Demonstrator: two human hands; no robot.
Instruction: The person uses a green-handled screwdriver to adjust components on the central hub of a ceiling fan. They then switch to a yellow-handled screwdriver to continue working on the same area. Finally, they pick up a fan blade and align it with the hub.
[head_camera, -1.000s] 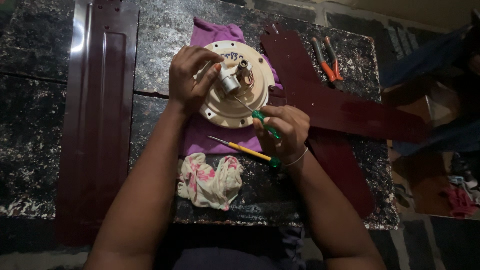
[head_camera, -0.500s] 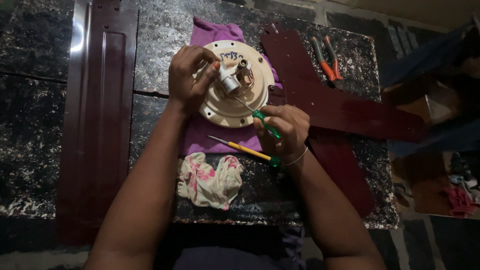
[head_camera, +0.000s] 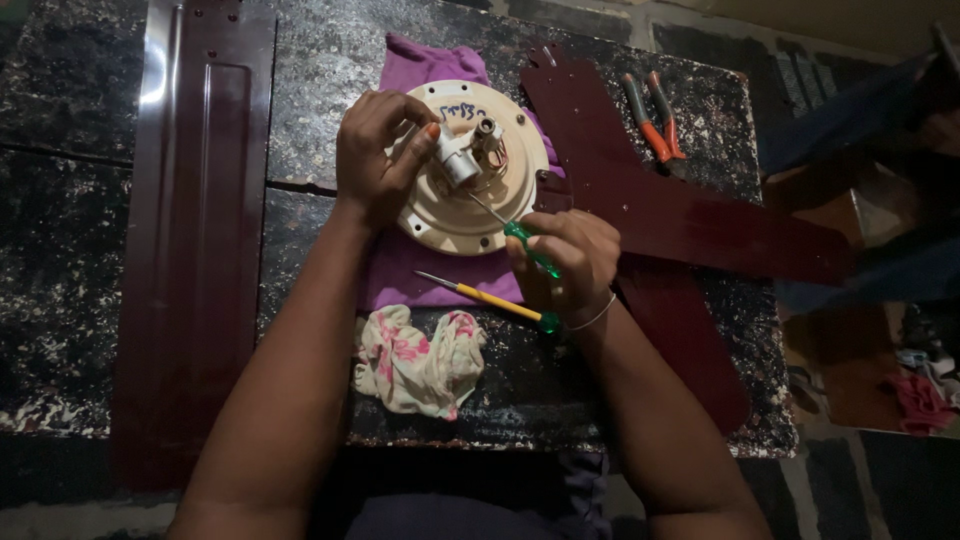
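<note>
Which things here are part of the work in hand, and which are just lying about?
In use:
left hand on the cream fan motor housing
right hand holding the green-handled screwdriver
purple cloth under the housing

Lying about:
yellow screwdriver
floral rag
orange-handled pliers
maroon fan blades

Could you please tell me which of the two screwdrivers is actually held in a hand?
The green-handled screwdriver, gripped by the right hand, its tip at the cream round motor housing. The yellow-shafted screwdriver lies loose on the table.
</note>
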